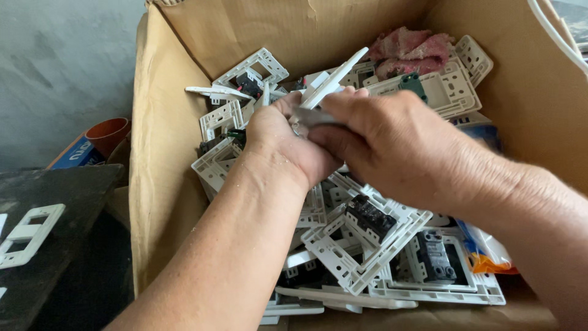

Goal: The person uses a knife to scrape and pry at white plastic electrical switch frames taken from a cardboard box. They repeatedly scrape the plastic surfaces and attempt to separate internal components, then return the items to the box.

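Both hands met above the middle of the cardboard box (165,153). The left hand (283,142) had its grip closed around a white switch plate (331,83), the fingers curled over the plate's lower end so that most of it stuck up and away toward the far wall of the box, tilted to the right. The right hand (392,144) pressed in from the right with its grip closed, fingers touching the left hand's; between them lay a thin grey metal piece (315,117), though which hand held it could not be told. The plate thus stood just above and beyond both grips, clear of the heap below.

Under the hands lay a loose pile of white frames (361,254), several with dark switch modules (369,216) in them. A pink rag (407,49) sat at the far right corner. Left of the box, an orange pipe fitting (107,133) stood by the wall, and a single white frame (24,236) rested on a dark board (67,202).
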